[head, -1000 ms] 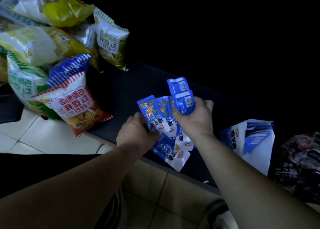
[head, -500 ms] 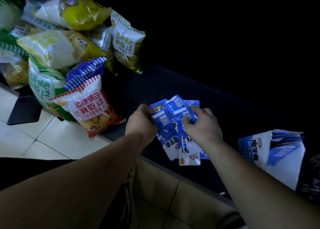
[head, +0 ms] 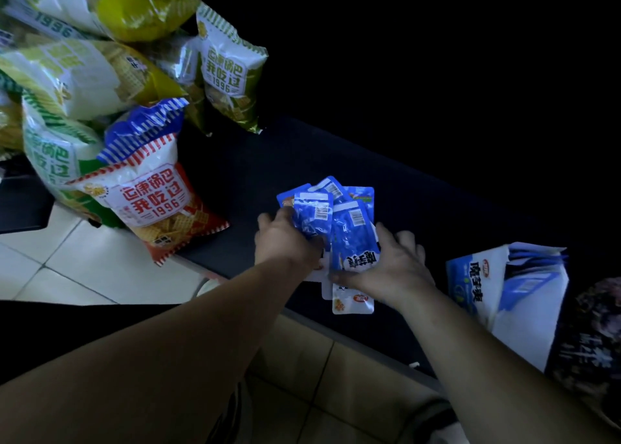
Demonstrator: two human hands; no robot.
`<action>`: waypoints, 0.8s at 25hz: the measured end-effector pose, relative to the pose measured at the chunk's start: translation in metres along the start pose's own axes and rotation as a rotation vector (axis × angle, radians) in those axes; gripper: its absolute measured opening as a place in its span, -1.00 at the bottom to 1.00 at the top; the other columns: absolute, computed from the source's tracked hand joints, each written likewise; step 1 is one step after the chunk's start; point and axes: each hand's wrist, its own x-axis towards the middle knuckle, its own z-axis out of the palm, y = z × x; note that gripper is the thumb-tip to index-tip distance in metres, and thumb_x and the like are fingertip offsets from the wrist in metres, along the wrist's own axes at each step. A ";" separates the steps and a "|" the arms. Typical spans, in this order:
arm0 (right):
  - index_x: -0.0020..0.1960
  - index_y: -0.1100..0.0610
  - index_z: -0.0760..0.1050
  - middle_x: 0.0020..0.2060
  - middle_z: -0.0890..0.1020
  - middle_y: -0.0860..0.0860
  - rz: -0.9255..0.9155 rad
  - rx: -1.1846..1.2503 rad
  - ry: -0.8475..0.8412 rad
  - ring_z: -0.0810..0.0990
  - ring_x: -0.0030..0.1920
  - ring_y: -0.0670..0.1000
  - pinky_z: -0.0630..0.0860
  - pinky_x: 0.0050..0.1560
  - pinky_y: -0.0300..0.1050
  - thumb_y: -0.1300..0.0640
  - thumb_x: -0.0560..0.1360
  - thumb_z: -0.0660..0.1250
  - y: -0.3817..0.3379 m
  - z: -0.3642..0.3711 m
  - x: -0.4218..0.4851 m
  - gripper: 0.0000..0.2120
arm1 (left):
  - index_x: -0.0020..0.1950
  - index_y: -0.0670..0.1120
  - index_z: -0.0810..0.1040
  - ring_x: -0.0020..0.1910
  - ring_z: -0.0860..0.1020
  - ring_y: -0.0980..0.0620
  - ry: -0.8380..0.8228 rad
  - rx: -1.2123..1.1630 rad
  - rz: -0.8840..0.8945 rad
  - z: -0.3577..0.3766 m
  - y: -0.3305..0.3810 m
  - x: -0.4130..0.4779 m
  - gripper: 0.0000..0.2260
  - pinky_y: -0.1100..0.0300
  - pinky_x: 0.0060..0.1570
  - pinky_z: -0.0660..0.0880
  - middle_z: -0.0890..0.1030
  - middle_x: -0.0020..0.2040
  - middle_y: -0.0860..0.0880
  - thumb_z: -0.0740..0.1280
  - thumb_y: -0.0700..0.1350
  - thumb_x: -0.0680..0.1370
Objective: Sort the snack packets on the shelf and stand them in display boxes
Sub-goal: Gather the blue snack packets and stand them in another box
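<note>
Several small blue snack packets [head: 339, 221] lie in a fanned bunch on the dark shelf [head: 268, 161], barcodes facing up. My left hand [head: 285, 242] grips the bunch from the left side. My right hand [head: 393, 265] holds the lower right of the bunch, its thumb over the packets and its fingers spread behind them. A blue and white display box [head: 497, 289] stands open on the shelf to the right of my hands, with blue packets inside it.
A heap of large crisp bags [head: 100, 83] fills the shelf's left end, the red-striped bag [head: 158, 205] hanging over the front edge. A dark patterned box [head: 591, 336] stands at the far right. Pale floor tiles [head: 87, 268] lie below.
Both hands have lowered the fanned blue packets onto the shelf and gathered them closer together. The view has drifted, so the crisp bags and box sit further right.
</note>
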 end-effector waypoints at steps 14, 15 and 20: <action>0.61 -0.19 -0.01 0.30 0.17 -0.03 0.041 0.038 -0.024 0.53 0.04 0.04 0.54 -0.11 -0.08 -0.38 0.25 0.56 0.000 -0.002 0.014 0.13 | 0.54 0.14 0.31 0.33 0.39 -0.11 0.047 -0.051 -0.005 0.012 0.012 -0.018 -0.38 0.02 0.26 0.47 0.24 0.34 -0.02 0.43 0.03 0.50; 0.54 -0.18 0.14 0.25 0.21 -0.04 0.055 0.066 -0.005 0.52 0.07 0.04 0.55 -0.10 -0.07 -0.39 0.20 0.57 -0.003 -0.002 0.015 0.05 | 0.54 0.14 0.32 0.29 0.44 -0.11 0.038 -0.107 -0.023 0.012 0.014 -0.018 -0.38 0.02 0.27 0.48 0.24 0.30 -0.01 0.42 -0.01 0.50; 0.31 -0.06 0.37 0.22 0.28 -0.07 -0.016 0.119 0.110 0.33 0.30 0.03 0.50 0.19 0.04 -0.33 0.08 0.59 -0.011 0.004 0.019 -0.10 | 0.49 0.15 0.38 0.05 0.56 -0.08 -0.012 -0.285 -0.124 0.008 0.019 -0.018 -0.45 0.01 0.15 0.58 0.16 0.16 0.10 0.39 -0.08 0.51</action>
